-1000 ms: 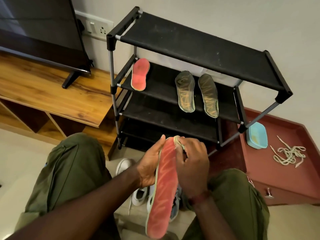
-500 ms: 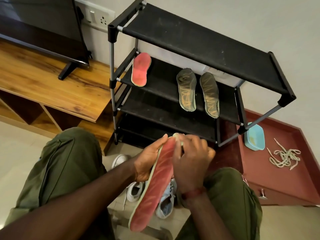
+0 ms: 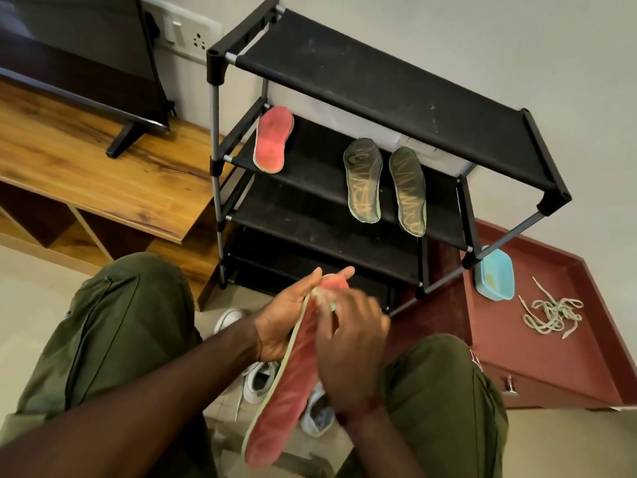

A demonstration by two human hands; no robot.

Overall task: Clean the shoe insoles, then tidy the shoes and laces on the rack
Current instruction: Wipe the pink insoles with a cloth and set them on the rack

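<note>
A red insole [image 3: 287, 381] with a green edge lies slanted between my knees. My left hand [image 3: 287, 315] supports it from beneath near its upper end, fingers fairly straight. My right hand [image 3: 351, 343] lies over its upper face, blurred, and holds something small and pale [image 3: 322, 298] against it. A second red insole [image 3: 273, 139] and two dark insoles [image 3: 363, 181] [image 3: 408, 191] lie on the second shelf of the black shoe rack [image 3: 379, 88]. White shoes [image 3: 256, 381] stand on the floor under my hands. A tangle of pale laces [image 3: 551, 313] lies on the maroon ledge.
A light blue tub [image 3: 495, 276] sits on the maroon ledge [image 3: 551, 367] beside the rack's right leg. A wooden TV unit [image 3: 86, 167] with a television [image 3: 79, 53] stands left of the rack. My knees in green trousers flank the shoes.
The insole has tipped so its lower end points further left. My right hand has slid on its upper part and is blurred. The view has shifted slightly.
</note>
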